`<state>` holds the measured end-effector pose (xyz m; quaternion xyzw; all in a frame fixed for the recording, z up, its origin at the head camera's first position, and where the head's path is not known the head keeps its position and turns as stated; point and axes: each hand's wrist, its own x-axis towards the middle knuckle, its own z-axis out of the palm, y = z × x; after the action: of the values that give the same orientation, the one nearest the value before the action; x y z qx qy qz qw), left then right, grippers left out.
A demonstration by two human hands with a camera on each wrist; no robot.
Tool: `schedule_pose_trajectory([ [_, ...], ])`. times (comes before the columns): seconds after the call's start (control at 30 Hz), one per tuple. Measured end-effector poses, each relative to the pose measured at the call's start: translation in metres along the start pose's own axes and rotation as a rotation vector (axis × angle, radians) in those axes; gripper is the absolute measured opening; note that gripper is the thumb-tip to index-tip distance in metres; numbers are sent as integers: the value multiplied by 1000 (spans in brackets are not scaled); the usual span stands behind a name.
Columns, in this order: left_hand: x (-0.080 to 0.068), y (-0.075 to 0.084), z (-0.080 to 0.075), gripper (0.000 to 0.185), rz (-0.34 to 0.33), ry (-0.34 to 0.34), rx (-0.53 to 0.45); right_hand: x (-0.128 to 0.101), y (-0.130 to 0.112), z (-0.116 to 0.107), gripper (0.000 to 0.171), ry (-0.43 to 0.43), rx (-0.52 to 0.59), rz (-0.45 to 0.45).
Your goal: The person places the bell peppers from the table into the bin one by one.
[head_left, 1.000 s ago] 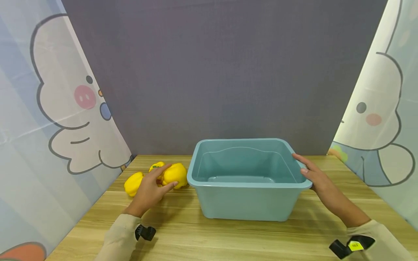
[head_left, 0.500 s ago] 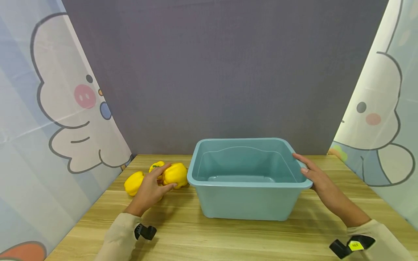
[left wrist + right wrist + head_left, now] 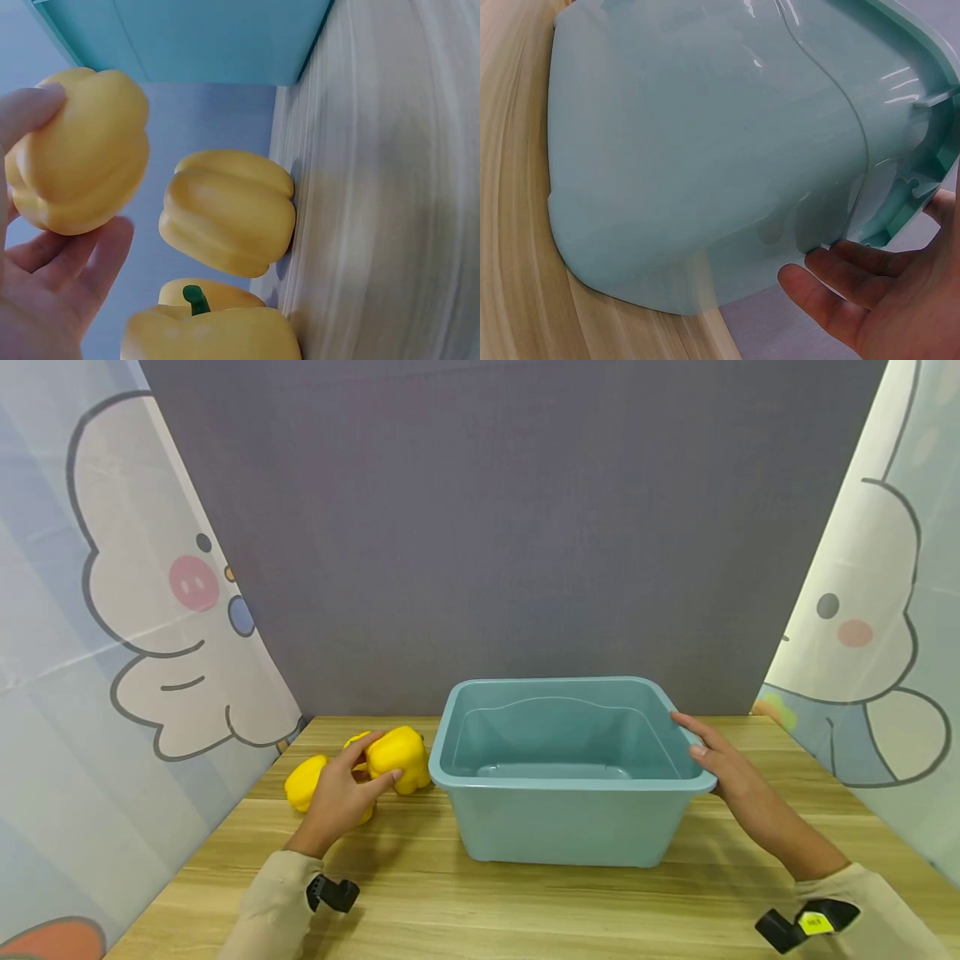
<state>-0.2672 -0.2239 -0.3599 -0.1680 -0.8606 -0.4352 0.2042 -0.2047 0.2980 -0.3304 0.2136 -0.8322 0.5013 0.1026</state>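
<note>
My left hand [image 3: 378, 760] grips a yellow bell pepper [image 3: 401, 753] between thumb and fingers, just left of a teal plastic tub [image 3: 570, 827]. In the left wrist view the held pepper [image 3: 75, 150] hangs clear of the wooden table [image 3: 390, 187]. A second pepper [image 3: 229, 210] and a third with a green stem [image 3: 210, 330] lie beside it. My right hand [image 3: 708, 762] holds the tub's right rim, thumb on top. In the right wrist view its fingers [image 3: 832, 292] curl under the rim [image 3: 900, 202]. The tub looks empty.
Two more yellow peppers [image 3: 303, 779] lie at the table's back left, one partly hidden behind my left hand. A grey backdrop [image 3: 510, 527] stands behind the tub, with cartoon-printed curtains [image 3: 112, 610] on both sides. Bare tabletop [image 3: 525, 910] lies in front of the tub.
My left hand has closed on the pepper nearest the tub and raised and tilted it slightly. The right hand and the tub have not moved.
</note>
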Motion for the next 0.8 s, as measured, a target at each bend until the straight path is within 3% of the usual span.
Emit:
schedule_pose_trajectory([
  [0.33,-2,-1,0,64,-16,51,45,0,-3,0,52,-1,-13,6],
  [0.8,-5,1,-1,60,-28,61,11,0,-2,0,53,-4,-25,17],
])
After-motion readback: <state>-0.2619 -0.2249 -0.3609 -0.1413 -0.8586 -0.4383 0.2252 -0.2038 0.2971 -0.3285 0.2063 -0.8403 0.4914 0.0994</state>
